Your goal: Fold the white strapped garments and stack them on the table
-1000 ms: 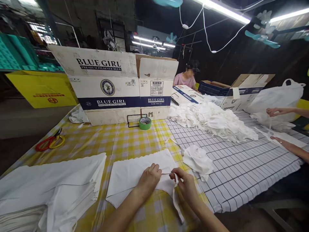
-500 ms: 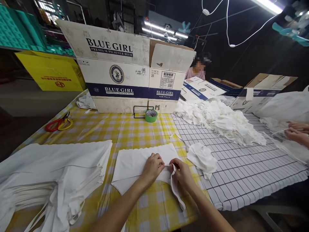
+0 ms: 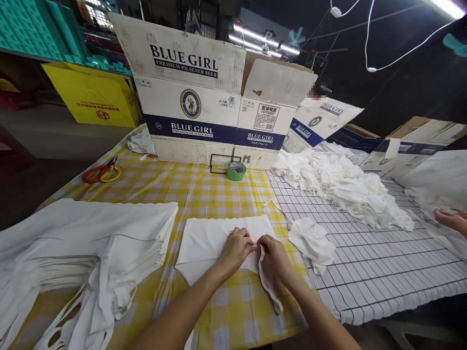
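A white fabric garment piece (image 3: 204, 238) with a scalloped top edge lies flat on the yellow checked cloth (image 3: 204, 192). Over its right part, my left hand (image 3: 239, 245) is closed in a pinch on the garment's edge. Close beside it, my right hand (image 3: 273, 253) pinches the same edge, where a narrow white strap (image 3: 268, 290) hangs down toward me. The fingertips of both hands nearly meet, and they hide the exact spot they grip. A thick stack of similar white pieces (image 3: 120, 221) with dangling straps lies to the left.
Behind stand a Blue Girl beer carton (image 3: 189, 104), green tape roll (image 3: 236, 171) and black wire stand (image 3: 218, 164). Red- and yellow-handled scissors (image 3: 102, 172) lie at left. On the right are a crumpled white piece (image 3: 312, 243), a white fabric heap (image 3: 343, 184) and another person's hand (image 3: 452, 219).
My view has turned slightly left. My hands have drawn a little closer together on the garment's edge. The other person at the back has dropped lower behind a carton, whose flap now stands up.
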Demonstrator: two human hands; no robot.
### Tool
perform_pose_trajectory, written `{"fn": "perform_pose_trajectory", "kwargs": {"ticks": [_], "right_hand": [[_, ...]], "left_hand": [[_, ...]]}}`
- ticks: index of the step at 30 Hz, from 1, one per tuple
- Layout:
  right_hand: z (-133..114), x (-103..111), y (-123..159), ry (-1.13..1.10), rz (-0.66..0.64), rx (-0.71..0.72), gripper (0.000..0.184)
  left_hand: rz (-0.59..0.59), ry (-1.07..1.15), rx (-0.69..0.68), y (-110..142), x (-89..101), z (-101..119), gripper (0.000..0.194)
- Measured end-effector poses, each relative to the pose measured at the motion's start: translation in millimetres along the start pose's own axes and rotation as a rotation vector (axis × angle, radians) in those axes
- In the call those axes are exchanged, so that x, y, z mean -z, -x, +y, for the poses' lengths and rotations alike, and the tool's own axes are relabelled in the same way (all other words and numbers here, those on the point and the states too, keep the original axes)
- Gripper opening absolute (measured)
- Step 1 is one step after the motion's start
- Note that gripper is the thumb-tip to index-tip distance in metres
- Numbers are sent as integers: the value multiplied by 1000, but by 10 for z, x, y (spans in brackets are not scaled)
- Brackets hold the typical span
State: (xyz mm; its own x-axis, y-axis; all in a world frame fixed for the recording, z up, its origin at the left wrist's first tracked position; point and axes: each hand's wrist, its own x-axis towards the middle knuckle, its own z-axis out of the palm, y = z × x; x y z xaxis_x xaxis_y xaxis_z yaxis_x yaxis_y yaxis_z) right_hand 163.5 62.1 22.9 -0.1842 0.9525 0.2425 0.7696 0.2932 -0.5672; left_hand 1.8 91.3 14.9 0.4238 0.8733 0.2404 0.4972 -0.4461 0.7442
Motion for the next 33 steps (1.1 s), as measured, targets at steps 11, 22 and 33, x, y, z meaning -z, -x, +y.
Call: {"fn": "perform_pose_trajectory", "kwargs": {"ticks": [11, 22, 33], "right_hand": [[-6, 60, -64, 107, -56, 60, 27], [-51, 92, -64, 69, -89, 72, 27], [19, 40, -60, 121, -71, 121, 26]], "left_hand": [[-4, -7, 7, -10, -16, -25, 5], [10, 9, 6, -1, -10, -24, 6], [-3, -5, 2, -5, -21, -47, 7]]}}
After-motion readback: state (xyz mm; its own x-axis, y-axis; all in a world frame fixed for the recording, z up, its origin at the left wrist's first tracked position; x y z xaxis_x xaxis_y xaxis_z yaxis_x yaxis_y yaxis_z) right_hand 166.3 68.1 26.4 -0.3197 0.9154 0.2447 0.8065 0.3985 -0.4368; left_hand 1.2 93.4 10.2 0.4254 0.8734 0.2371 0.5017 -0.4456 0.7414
